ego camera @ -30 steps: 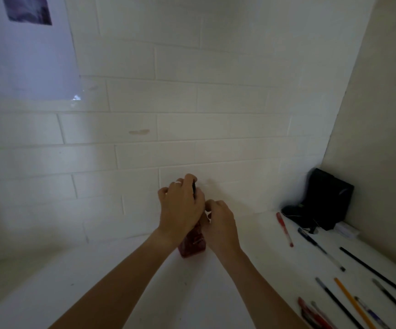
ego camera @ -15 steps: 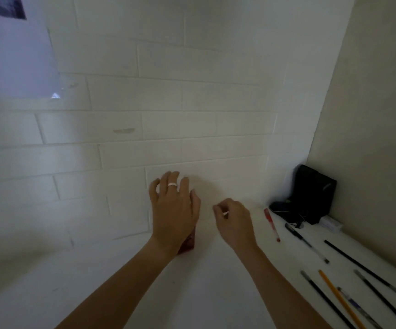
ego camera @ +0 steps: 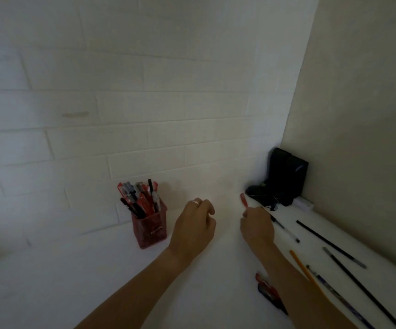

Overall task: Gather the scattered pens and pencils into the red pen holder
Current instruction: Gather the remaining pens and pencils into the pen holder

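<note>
White desk: right hand point(ego camera: 257, 227) fingers pinch a red pen point(ego camera: 244, 200) (left hand point(ego camera: 195, 227) loosely curled, empty).

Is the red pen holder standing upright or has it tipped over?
Upright. The red pen holder rests on its base on the white table, pens sticking up from its open top.

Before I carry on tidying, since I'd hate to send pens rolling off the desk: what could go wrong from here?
1. The red mesh pen holder is already crowded with pens leaning outward; pushing another in might tip it or flick one out.
2. Your right forearm lies across the red pens near the front edge and beside the orange pencil; drawing it back could sweep them off.
3. Your right hand reaches the small red pen only at its near end, so the grip may slip.
</note>
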`<state>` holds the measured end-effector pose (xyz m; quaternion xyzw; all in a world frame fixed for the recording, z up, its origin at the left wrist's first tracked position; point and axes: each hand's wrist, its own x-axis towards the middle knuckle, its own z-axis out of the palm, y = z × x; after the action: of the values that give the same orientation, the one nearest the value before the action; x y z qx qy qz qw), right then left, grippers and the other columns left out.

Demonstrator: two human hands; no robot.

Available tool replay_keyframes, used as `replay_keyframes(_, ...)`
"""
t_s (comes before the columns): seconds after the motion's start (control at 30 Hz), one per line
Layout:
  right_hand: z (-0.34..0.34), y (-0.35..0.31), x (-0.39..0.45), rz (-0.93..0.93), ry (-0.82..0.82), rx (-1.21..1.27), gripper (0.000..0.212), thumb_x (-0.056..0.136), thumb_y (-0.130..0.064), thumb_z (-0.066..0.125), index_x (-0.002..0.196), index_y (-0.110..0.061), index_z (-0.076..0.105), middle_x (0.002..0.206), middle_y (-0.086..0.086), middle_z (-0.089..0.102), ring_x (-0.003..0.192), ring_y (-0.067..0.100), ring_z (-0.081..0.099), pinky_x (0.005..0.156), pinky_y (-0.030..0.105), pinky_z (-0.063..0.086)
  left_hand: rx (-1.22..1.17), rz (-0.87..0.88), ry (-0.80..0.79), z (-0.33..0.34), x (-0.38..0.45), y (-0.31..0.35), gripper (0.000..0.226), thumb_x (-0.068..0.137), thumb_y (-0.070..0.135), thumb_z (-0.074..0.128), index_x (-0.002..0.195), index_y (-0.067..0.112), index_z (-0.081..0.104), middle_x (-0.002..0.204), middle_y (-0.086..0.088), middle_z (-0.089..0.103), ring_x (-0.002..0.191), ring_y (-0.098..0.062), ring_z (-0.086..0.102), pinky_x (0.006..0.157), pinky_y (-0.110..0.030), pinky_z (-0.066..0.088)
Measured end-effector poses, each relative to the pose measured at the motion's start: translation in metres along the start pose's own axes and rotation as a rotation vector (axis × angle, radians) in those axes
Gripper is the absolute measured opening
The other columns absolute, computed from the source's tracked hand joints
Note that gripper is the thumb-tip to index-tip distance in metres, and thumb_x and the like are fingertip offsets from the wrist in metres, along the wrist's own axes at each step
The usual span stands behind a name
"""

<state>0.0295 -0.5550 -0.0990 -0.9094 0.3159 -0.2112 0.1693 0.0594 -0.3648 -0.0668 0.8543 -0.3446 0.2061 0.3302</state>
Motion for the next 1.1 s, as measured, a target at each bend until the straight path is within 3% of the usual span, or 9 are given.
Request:
replay_keyframes(0.2, 0.002, 0.002, -0.004, 0.016, -0.055, 0.054, 0.019, 0.093, -0.004, 0.057, 0.111, -0.007, 0.058, 0.116, 0.013, 0.062, 0.106, 0.025, 0.06, 0.08, 0.029, 0.049, -0.283, -0.372, -0.232, 0.035, 0.007, 0.005, 0.021, 0.089, 0.01, 0.055, 0.101, 0.013, 0.072, 0.091, 0.001, 0.071, 0.071, -0.007, 0.06, 0.062, -0.006, 0.044)
replay_keyframes(0.37, -0.019, -0.01, -0.019, 0.047, -0.145, 0.36, 0.02, 0.084, -0.012, 0.072, 0.101, -0.011, 0.063, 0.102, 0.009, 0.068, 0.088, 0.021, 0.066, 0.058, 0.019, 0.043, -0.483, -0.559, -0.351, 0.053, 0.012, 0.023, 0.03, 0.097, 0.029, 0.053, 0.092, 0.009, 0.075, 0.089, -0.007, 0.077, 0.082, -0.022, 0.074, 0.085, -0.036, 0.06)
replay_keyframes(0.43, -0.029, -0.012, -0.027, -0.019, -0.199, 0.429, 0.018, 0.086, -0.019, 0.073, 0.1, -0.014, 0.064, 0.098, 0.005, 0.068, 0.088, 0.018, 0.067, 0.062, 0.017, 0.046, -0.576, -0.634, -0.32, 0.062, 0.016, 0.025, 0.041, 0.094, 0.044, 0.053, 0.082, 0.012, 0.075, 0.085, -0.01, 0.077, 0.084, -0.028, 0.074, 0.087, -0.044, 0.059)
replay_keyframes(0.57, -0.048, -0.001, -0.026, -0.127, -0.279, 0.446, 0.011, 0.089, -0.022, 0.068, 0.098, -0.015, 0.067, 0.084, -0.005, 0.067, 0.074, 0.005, 0.063, 0.057, 0.006, 0.042, -0.726, -0.793, -0.212, 0.075, 0.021, 0.027, 0.038, 0.084, 0.05, 0.061, 0.086, 0.015, 0.076, 0.087, -0.009, 0.078, 0.084, -0.028, 0.075, 0.091, -0.048, 0.058)
replay_keyframes(0.7, -0.048, 0.033, -0.002, -0.077, -0.058, 0.263, 0.01, 0.093, -0.017, 0.063, 0.096, -0.011, 0.07, 0.094, 0.005, 0.071, 0.085, 0.017, 0.067, 0.073, 0.026, 0.055, -0.776, -0.791, -0.177, 0.071, 0.019, 0.037, 0.02, 0.093, 0.032, 0.066, 0.092, 0.014, 0.073, 0.093, -0.009, 0.076, 0.085, -0.026, 0.074, 0.087, -0.041, 0.061)
replay_keyframes(0.87, -0.026, 0.073, 0.011, -0.007, 0.118, -0.13, 0.006, 0.092, -0.003, 0.059, 0.095, -0.001, 0.064, 0.098, 0.02, 0.066, 0.092, 0.033, 0.063, 0.074, 0.034, 0.045, -0.72, -0.674, -0.149, 0.053, 0.014, 0.039, 0.018, 0.094, 0.027, 0.066, 0.096, 0.011, 0.074, 0.086, -0.006, 0.075, 0.073, -0.02, 0.071, 0.076, -0.032, 0.062)
replay_keyframes(0.93, -0.022, 0.073, 0.01, 0.022, 0.086, -0.167, 0.01, 0.092, -0.002, 0.055, 0.098, 0.0, 0.063, 0.102, 0.021, 0.065, 0.096, 0.034, 0.061, 0.079, 0.037, 0.046, -0.626, -0.588, -0.096, 0.04, 0.015, 0.038, 0.014, 0.093, 0.027, 0.065, 0.096, 0.016, 0.072, 0.081, -0.004, 0.074, 0.071, -0.018, 0.072, 0.075, -0.032, 0.06)
replay_keyframes(1.03, -0.017, 0.056, 0.008, 0.059, 0.031, -0.118, 0.016, 0.094, -0.004, 0.051, 0.104, 0.0, 0.063, 0.11, 0.02, 0.064, 0.101, 0.032, 0.061, 0.083, 0.038, 0.051, -0.502, -0.452, 0.037, 0.016, 0.014, 0.037, 0.005, 0.093, 0.016, 0.064, 0.096, 0.011, 0.064, 0.072, 0.001, 0.068, 0.056, 0.0, 0.065, 0.053, -0.01, 0.047)
replay_keyframes(1.1, -0.016, 0.033, 0.004, 0.058, -0.017, -0.03, 0.016, 0.094, -0.009, 0.054, 0.103, -0.001, 0.066, 0.109, 0.018, 0.067, 0.098, 0.03, 0.064, 0.081, 0.037, 0.056, -0.438, -0.395, 0.112, 0.001, 0.011, 0.037, 0.004, 0.093, 0.011, 0.063, 0.094, 0.013, 0.06, 0.069, 0.006, 0.062, 0.052, -0.001, 0.061, 0.049, -0.012, 0.047)
